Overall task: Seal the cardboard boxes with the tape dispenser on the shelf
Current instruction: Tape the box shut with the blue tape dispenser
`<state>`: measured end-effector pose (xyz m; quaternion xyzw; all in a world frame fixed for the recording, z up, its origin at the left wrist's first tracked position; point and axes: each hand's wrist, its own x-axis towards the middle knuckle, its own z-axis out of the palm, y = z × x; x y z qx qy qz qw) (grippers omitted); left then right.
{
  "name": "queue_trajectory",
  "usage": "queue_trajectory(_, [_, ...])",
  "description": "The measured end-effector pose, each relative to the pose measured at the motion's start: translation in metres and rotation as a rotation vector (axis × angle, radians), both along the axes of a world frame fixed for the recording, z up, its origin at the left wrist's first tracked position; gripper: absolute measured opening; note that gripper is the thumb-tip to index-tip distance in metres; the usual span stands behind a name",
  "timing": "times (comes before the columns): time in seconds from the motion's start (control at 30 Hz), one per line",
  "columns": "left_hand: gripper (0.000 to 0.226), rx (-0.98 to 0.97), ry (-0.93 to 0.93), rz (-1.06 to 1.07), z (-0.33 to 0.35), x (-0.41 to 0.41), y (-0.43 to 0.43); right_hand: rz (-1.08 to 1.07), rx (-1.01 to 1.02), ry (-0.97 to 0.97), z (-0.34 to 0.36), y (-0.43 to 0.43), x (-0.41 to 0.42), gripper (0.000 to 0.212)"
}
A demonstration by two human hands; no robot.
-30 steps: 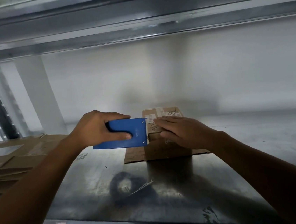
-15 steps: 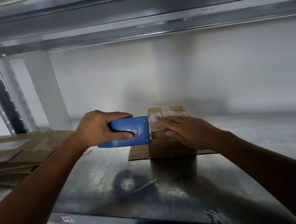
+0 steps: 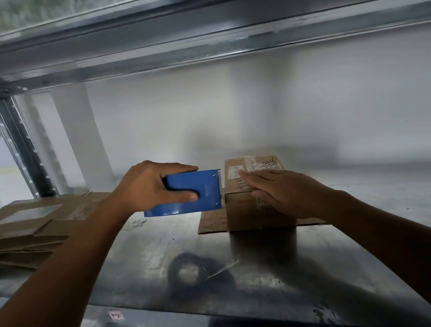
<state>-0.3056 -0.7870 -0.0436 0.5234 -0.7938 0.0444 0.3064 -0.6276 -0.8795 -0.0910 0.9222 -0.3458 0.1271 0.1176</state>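
Judging the cardboard box (image 3: 246,213) light, stiff at its corners, yielding across the lid; best steadied flat from above. Small, brown, white label and handwriting on top; standing on the shelf (image 3: 375,226) atop a loose cardboard sheet (image 3: 211,221). Pressing its top with the right hand (image 3: 286,193), fingers straight and together. Gripping the blue tape dispenser (image 3: 185,193) in the left hand (image 3: 148,189), thumb across its face, at the box's 9 o'clock, touching or nearly. Flattened cartons (image 3: 24,228) farther out at 9 o'clock.

The far wall (image 3: 256,111) is lit brightest, while the near shelf (image 3: 273,269) is darkened by shadows and dull reflections. The upper beam (image 3: 196,40) is blurred, and lines are bowed at the edges.
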Motion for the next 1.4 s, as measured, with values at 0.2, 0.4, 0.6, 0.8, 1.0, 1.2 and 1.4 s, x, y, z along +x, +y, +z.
queue_trajectory(0.2, [0.052,0.046,0.030,-0.027,0.005,0.006,0.006,0.046,-0.032,0.055,0.002,0.004,-0.001,0.062])
queue_trajectory(0.4, [0.048,0.062,0.013,0.024,0.005,0.019,0.014,0.010,0.047,0.047,0.007,0.003,0.003,0.053])
queue_trajectory(0.6, [0.062,0.036,-0.093,0.133,0.002,0.007,0.009,-0.095,0.021,-0.007,0.018,0.020,0.033,0.064])
queue_trajectory(0.8, [0.066,0.046,-0.252,0.190,-0.003,0.002,0.007,-0.207,-0.078,0.026,-0.005,0.019,0.051,0.054])
queue_trajectory(1.0, [0.069,-0.015,-0.386,0.314,-0.002,-0.009,-0.002,-0.135,-0.058,0.059,-0.005,0.011,0.051,0.054])
queue_trajectory(1.2, [0.066,-0.051,-0.499,0.420,0.003,-0.027,-0.013,-0.169,-0.095,0.110,-0.005,0.010,0.057,0.056])
queue_trajectory(1.4, [0.048,-0.075,-0.646,0.508,0.012,-0.049,-0.019,-0.229,-0.072,0.148,0.005,0.017,0.064,0.054])
